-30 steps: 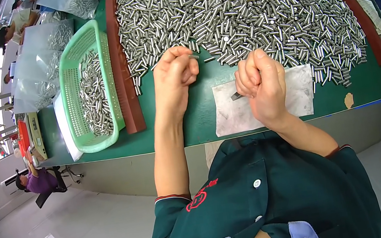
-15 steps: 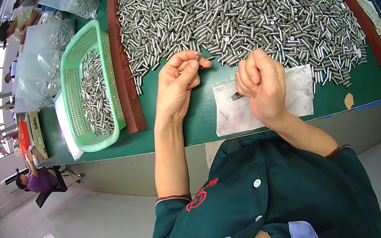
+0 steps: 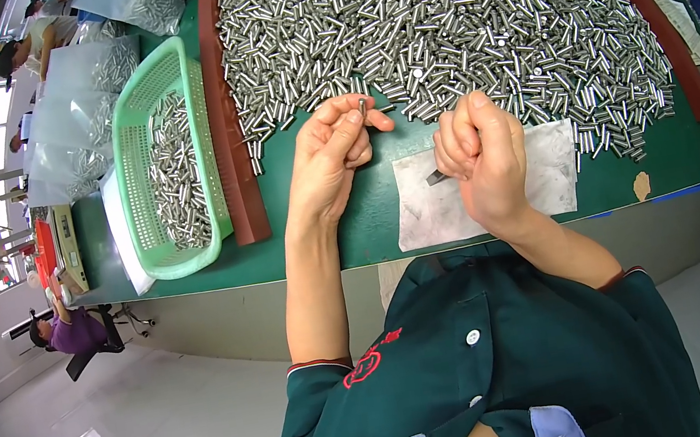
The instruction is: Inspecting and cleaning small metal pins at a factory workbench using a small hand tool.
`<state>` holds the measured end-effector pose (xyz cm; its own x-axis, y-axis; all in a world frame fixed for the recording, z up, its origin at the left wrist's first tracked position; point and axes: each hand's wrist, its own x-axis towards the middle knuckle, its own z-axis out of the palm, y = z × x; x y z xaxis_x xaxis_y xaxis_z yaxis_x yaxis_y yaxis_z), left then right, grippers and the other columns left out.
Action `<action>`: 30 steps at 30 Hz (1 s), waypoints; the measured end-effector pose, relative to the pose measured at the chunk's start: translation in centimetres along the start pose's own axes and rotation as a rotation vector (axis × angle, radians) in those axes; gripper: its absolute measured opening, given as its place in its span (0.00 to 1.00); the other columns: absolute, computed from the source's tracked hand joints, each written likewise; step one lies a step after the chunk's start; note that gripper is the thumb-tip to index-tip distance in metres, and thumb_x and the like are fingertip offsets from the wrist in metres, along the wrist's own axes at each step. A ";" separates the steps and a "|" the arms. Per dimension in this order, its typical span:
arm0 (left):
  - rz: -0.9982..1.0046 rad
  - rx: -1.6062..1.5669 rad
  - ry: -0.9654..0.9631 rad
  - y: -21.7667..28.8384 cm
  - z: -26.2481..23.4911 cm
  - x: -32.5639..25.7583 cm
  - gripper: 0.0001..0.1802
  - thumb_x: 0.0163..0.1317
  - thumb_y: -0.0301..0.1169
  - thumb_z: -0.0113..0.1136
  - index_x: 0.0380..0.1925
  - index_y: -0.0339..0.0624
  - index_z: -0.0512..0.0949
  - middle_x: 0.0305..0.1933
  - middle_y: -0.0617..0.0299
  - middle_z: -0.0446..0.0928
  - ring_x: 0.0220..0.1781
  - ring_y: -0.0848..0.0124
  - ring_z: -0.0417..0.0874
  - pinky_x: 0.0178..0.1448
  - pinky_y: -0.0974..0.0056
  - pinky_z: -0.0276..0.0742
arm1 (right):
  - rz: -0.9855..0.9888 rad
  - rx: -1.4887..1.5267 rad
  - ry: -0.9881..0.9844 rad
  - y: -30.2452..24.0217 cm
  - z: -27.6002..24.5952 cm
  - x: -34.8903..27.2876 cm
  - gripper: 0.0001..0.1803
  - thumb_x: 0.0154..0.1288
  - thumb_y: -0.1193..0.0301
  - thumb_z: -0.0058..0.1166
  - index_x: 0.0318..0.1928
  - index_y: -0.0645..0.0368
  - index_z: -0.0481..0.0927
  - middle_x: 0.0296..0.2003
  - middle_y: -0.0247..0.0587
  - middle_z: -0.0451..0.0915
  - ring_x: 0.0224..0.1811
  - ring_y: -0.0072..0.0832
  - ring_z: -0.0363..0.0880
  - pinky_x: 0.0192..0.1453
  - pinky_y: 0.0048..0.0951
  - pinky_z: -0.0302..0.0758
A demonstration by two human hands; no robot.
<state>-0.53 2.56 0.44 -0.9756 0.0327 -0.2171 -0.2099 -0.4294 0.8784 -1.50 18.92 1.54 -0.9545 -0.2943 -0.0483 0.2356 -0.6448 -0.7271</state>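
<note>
Between the thumb and fingertips of my left hand (image 3: 332,152) is a small shiny metal pin (image 3: 363,108), held just in front of the near edge of a wide heap of such metal pins (image 3: 447,26). My right hand (image 3: 486,154) is closed in a fist over a greyish, smudged white cloth or paper (image 3: 424,215). Out of that fist, on its left side, pokes a dark flat tip (image 3: 436,176) of some thin tool. The rest of the tool is hidden inside the fingers, so its kind does not show.
Reddish-brown rails (image 3: 234,145) border the heap on the green table (image 3: 362,235). Left of them stands a pale green plastic basket (image 3: 180,267) partly filled with pins. Clear bags of pins (image 3: 66,127) lie beyond it. People sit further off, one in purple (image 3: 77,332).
The pin in my left fingertips has turned, and more of its length shows now. My left hand has shifted very slightly; my right hand stays put.
</note>
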 end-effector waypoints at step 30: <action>0.308 1.155 0.273 -3.4 4.1 -5.3 0.03 0.43 0.21 0.58 0.20 0.36 0.74 0.10 0.61 0.61 0.11 0.71 0.63 0.18 0.68 0.59 | -0.026 0.081 0.044 0.0 -0.4 0.3 0.20 0.64 0.64 0.29 0.14 0.53 0.55 0.08 0.28 0.52 0.10 0.16 0.43 0.15 0.20 0.44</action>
<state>5.06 7.54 0.35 -0.9781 -0.1789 0.1066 -0.0420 0.6710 0.7403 -1.86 19.14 1.21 -0.9672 -0.2466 -0.0618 0.2231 -0.7073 -0.6708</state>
